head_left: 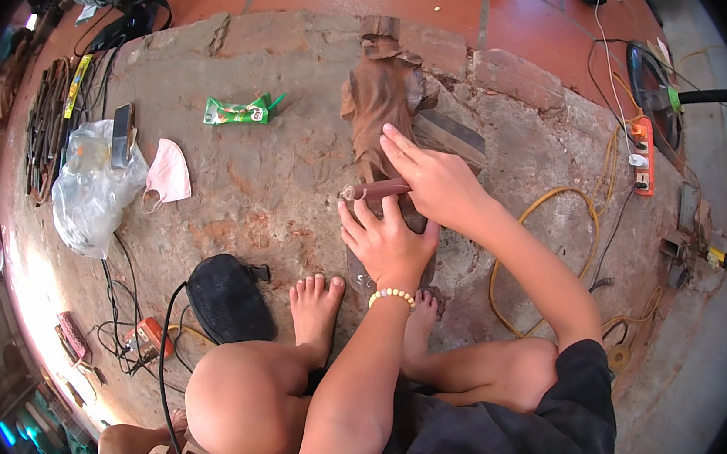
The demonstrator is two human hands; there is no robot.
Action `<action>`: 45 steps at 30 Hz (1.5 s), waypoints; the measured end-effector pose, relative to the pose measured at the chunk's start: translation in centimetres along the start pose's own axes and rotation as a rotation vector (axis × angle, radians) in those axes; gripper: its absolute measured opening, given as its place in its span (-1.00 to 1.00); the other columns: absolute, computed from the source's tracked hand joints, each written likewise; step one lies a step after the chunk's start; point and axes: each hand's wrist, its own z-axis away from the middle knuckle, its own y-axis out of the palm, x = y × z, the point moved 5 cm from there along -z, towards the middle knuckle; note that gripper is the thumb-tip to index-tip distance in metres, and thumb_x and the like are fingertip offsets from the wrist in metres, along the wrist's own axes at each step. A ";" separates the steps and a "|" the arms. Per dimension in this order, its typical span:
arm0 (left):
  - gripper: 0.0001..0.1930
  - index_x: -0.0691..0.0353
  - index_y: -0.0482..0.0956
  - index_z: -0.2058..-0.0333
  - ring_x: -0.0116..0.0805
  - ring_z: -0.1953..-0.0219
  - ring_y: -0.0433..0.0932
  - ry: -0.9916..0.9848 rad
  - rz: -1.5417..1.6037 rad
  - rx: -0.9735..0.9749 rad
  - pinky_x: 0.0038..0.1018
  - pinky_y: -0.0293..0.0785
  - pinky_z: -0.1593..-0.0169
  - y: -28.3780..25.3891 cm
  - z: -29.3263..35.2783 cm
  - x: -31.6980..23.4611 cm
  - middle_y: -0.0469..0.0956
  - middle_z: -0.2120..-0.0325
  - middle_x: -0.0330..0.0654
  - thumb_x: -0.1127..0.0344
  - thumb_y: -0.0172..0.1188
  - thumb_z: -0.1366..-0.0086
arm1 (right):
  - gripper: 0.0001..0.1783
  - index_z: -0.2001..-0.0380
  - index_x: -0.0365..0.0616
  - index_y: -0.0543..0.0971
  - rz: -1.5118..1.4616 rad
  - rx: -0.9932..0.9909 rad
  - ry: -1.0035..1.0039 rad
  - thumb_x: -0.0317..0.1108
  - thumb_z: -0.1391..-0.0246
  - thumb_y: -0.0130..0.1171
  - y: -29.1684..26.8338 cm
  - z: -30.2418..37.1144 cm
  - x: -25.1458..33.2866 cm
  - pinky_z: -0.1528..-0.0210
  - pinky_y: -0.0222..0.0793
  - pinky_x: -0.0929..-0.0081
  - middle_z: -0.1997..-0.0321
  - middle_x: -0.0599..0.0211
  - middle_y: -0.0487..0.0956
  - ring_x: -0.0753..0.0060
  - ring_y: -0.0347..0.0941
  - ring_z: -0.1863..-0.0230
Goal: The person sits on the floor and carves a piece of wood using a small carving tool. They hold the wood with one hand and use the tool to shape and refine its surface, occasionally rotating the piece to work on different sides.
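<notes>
My feed puts the left hand (393,246) at centre, fingers spread, tips against a brown cylinder (380,189). At two o'clock, the right hand (440,183) extends two fingers; I can't tell its grip. Beyond, at twelve, is the wooden carving (376,108).

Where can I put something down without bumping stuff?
Bare ground lies between the pink mask and brown statue, below the green carton. It's crowded around the left hand and right hand, and by the phone and plastic bag.
</notes>
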 end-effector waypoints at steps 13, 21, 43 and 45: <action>-0.44 0.25 0.46 0.37 0.21 0.00 0.19 0.034 -0.015 -0.106 -0.07 0.17 0.00 -0.9 -0.2 -0.5 0.29 0.12 0.14 -0.07 0.30 0.29 | -0.45 0.27 -0.23 0.43 -0.092 -0.422 -0.184 0.00 0.24 0.17 -5.1 -2.3 0.2 0.46 0.36 0.39 0.47 0.27 0.46 0.25 0.39 0.54; -0.40 0.26 0.44 0.32 0.20 0.00 0.18 0.051 -0.038 -0.079 -0.07 0.19 0.00 -0.7 0.0 -0.5 0.29 0.12 0.14 -0.07 0.29 0.30 | -0.61 0.33 -0.29 0.46 -0.116 -0.341 -0.264 -0.26 0.26 0.20 -2.0 -2.4 0.2 0.39 0.31 0.45 0.43 0.26 0.41 0.27 0.34 0.37; -0.42 0.26 0.45 0.33 0.17 0.01 0.20 0.061 -0.015 -0.134 -0.09 0.20 0.00 -1.1 -0.2 -1.5 0.30 0.13 0.14 -0.08 0.29 0.25 | -0.80 0.41 -0.21 0.43 -0.114 -0.291 -0.154 -0.37 0.17 0.11 -4.2 -5.6 -2.6 0.42 0.34 0.34 0.43 0.21 0.39 0.13 0.40 0.38; -0.41 0.27 0.45 0.33 0.18 0.02 0.20 0.064 -0.004 -0.130 -0.08 0.20 0.00 -1.0 0.1 -1.0 0.30 0.14 0.15 -0.09 0.29 0.25 | -0.84 0.45 -0.16 0.43 -0.227 -0.133 -0.155 -0.34 0.14 0.09 -3.1 -5.3 -2.5 0.46 0.32 0.31 0.45 0.20 0.38 0.11 0.40 0.40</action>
